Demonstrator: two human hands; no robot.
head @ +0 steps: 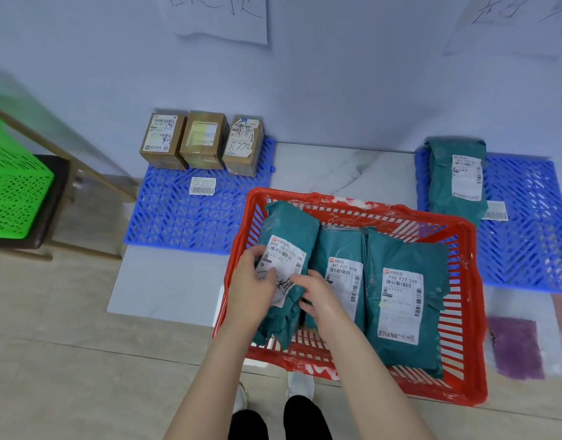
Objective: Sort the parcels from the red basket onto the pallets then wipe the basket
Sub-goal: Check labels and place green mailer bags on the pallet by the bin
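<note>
The red basket sits on the floor in front of me with three teal mailer bags in it. My left hand and my right hand both grip the leftmost teal bag, which is tilted up against the basket's left wall. The middle teal bag and the right teal bag lie flat beside it. The left blue pallet carries three cardboard boxes along the wall. On the right blue pallet lies one teal bag.
A purple cloth lies on the floor right of the basket. A green basket rests on a dark stool at the left, under a wooden frame. Loose labels lie on both pallets. Paper signs hang on the wall.
</note>
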